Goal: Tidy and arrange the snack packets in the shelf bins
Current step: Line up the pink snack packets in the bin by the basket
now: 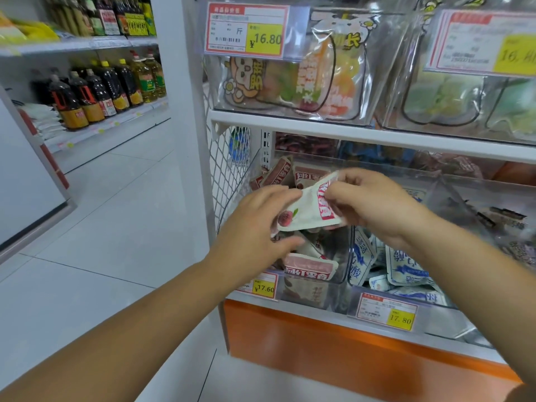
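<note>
A white snack packet (pixel 309 208) with a red label and a fruit picture is held above the left clear bin (pixel 345 256). My right hand (pixel 374 201) pinches its upper right edge. My left hand (pixel 258 224) holds its lower left end, fingers curled under it. Several red-and-white packets (pixel 309 268) of the same kind lie jumbled in that bin. The neighbouring bin (pixel 435 300) to the right holds several blue-and-white packets (pixel 406 268).
Clear bins with large pouches (pixel 319 79) fill the shelf above, with price tags (pixel 246 30) on their fronts. A white wire mesh panel (pixel 229 169) closes the shelf's left side. An orange base (pixel 348 346) runs below. Oil bottles (pixel 101 91) stand on shelves across the tiled aisle.
</note>
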Demonstrator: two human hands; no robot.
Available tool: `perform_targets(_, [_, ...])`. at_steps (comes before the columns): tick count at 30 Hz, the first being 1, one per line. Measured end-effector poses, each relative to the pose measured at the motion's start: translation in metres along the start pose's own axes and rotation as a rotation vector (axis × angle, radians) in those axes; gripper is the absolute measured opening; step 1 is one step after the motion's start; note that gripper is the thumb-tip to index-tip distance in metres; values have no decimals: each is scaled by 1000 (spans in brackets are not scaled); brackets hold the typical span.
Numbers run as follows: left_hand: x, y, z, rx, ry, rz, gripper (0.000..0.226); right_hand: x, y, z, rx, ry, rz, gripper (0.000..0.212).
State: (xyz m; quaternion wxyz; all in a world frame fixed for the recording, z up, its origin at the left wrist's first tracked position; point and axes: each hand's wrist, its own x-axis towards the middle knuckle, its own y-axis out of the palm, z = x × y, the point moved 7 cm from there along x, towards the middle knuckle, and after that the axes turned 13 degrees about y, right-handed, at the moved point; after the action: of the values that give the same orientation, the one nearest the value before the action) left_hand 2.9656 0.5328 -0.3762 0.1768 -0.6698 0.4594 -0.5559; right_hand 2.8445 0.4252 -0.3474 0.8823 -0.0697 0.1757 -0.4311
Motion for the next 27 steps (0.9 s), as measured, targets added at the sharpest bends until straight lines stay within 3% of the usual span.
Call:
perform_targets(3, [2,-8,3,-129,-14,-33,41,-11,9,-6,83,47,131,14])
perform_targets(6, [-1,-3,15,-370,-137,96,31,-22,-3,1,-319,-126,66,50])
perform_targets(8, [-4,4,15,-496,-165,166,30,-27,-2,3,-330,-188,144,66])
perform_targets(10, [-5,10,13,-524,-163,195,29,-28,1,1,-347,-236,139,44])
perform_targets(12, [-4,13,10,-519,-150,193,29,-28,0,6,-402,-308,-12,13])
perform_targets(13, [-4,13,9,-520,-150,184,30,-27,-2,7,-414,-340,-93,10])
perform_targets(16, [-2,11,12,-496,-158,224,41,-29,-19,13,-358,-378,-220,7])
perform_targets(18, [-6,13,16,-330,-130,350,48,-35,-32,15,-329,-344,-230,5])
perform_targets(21, [-13,23,23,-154,-91,509,37,-49,-40,17,-306,-329,-159,9])
perform_targets(23, [-13,30,26,-139,-88,518,26,-56,-35,16,-277,-323,-106,12])
perform_targets(25, [-10,33,31,-126,-102,485,21,-56,-26,10,-451,-338,-150,7])
perform_targets(27, [-7,34,34,-137,-133,440,18,-54,-13,0,-732,-373,-208,18])
